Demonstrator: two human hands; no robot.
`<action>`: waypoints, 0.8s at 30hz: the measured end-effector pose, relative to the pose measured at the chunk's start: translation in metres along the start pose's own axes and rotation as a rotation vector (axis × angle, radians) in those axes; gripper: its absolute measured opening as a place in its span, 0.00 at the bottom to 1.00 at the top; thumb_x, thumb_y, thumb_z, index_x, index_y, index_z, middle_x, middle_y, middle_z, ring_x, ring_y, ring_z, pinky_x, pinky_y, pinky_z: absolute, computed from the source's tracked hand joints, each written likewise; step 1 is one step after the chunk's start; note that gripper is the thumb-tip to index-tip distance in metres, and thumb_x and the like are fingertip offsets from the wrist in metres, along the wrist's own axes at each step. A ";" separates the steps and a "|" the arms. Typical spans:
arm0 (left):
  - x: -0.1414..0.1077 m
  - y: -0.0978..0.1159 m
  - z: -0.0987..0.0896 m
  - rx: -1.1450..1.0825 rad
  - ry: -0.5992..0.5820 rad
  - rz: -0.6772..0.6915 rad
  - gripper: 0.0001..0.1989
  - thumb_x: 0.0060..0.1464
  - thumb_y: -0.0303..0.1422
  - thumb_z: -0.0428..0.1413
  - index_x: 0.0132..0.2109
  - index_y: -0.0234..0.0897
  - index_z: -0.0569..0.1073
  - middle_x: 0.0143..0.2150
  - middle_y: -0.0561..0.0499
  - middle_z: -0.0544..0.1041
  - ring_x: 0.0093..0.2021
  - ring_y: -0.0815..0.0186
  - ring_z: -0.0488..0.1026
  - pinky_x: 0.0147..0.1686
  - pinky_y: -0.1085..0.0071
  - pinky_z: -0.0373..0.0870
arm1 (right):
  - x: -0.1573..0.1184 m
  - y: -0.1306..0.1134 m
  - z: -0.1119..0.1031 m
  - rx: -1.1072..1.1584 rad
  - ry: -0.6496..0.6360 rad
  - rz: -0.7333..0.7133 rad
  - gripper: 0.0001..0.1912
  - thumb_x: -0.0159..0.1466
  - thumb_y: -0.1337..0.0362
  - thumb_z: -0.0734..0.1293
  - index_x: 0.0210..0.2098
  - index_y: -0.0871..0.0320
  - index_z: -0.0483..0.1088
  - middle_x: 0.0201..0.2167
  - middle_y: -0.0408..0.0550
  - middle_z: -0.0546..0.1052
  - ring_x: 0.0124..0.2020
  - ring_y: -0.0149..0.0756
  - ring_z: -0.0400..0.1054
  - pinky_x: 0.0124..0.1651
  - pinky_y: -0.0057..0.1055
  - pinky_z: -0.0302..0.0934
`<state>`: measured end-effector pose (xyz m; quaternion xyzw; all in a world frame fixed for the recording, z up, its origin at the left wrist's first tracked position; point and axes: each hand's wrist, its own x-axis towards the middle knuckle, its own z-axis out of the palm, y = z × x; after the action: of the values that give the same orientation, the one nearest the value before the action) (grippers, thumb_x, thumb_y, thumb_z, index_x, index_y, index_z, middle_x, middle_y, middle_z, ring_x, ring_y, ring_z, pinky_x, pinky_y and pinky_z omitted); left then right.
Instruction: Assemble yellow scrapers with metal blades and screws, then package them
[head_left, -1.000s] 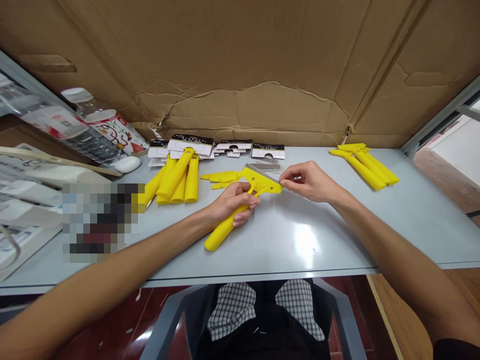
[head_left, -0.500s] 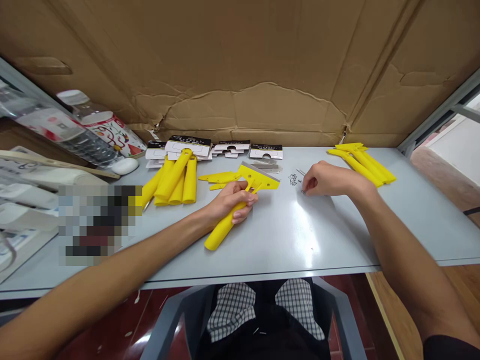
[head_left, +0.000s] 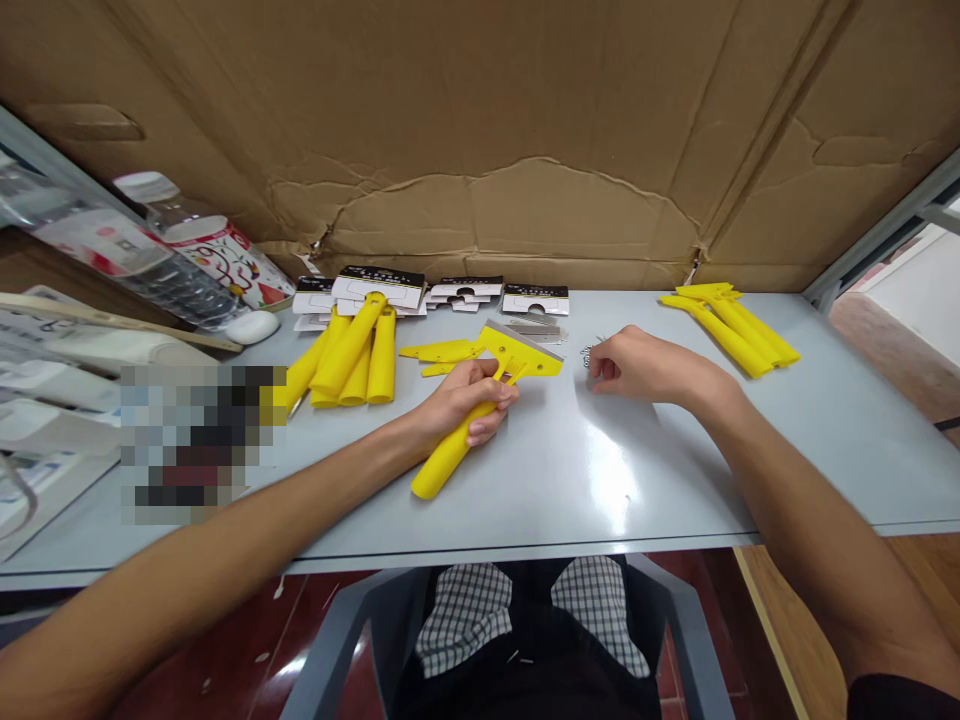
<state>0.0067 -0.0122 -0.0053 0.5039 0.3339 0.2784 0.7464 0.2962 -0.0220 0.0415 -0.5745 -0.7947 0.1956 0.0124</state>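
Observation:
My left hand point(head_left: 480, 405) is wrapped around the handle of a yellow scraper point(head_left: 442, 462), its wide head with a metal blade pointing up and to the right. Bent and pressed together, the fingers of my right hand point(head_left: 622, 362) touch down on the table beside a small pile of screws point(head_left: 587, 355), partly covering it. Whatever is between those fingertips is hidden. Behind the scraper head lie thin metal blades point(head_left: 538, 328). Flat yellow plastic pieces point(head_left: 439, 352) rest just left of it.
Several yellow scraper handles point(head_left: 349, 345) with header cards lie at the left, and more cards point(head_left: 535, 299) stand along the back. Other yellow handles point(head_left: 739, 330) lie at the right. Plastic bottles point(head_left: 225, 260) and a white computer mouse point(head_left: 253, 328) sit far left. A cardboard wall point(head_left: 480, 130) closes off the back.
My right hand has shifted slightly left, over the screw pile, and now covers more of it. My left hand keeps the scraper in nearly the same place.

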 end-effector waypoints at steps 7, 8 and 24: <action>0.001 0.000 0.001 -0.009 -0.002 0.004 0.15 0.50 0.34 0.67 0.31 0.37 0.67 0.19 0.59 0.68 0.10 0.77 0.57 0.09 0.79 0.58 | 0.012 0.002 0.015 -0.002 0.114 -0.042 0.04 0.66 0.64 0.70 0.33 0.54 0.76 0.34 0.50 0.77 0.30 0.36 0.68 0.31 0.35 0.56; 0.001 0.000 0.001 -0.006 -0.003 0.003 0.15 0.50 0.35 0.67 0.30 0.37 0.67 0.19 0.59 0.68 0.10 0.77 0.57 0.10 0.79 0.58 | 0.013 0.003 0.016 -0.004 0.106 -0.046 0.04 0.65 0.66 0.70 0.33 0.54 0.76 0.34 0.50 0.77 0.30 0.36 0.68 0.32 0.35 0.56; 0.001 -0.003 -0.002 -0.021 -0.003 0.006 0.14 0.50 0.34 0.66 0.31 0.37 0.68 0.18 0.59 0.68 0.10 0.76 0.57 0.10 0.79 0.56 | 0.010 0.004 0.013 -0.003 0.144 -0.073 0.08 0.64 0.70 0.69 0.31 0.54 0.79 0.33 0.51 0.79 0.33 0.40 0.69 0.37 0.36 0.57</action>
<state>0.0062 -0.0111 -0.0086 0.4976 0.3282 0.2834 0.7513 0.2933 -0.0157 0.0264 -0.5578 -0.8125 0.1520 0.0757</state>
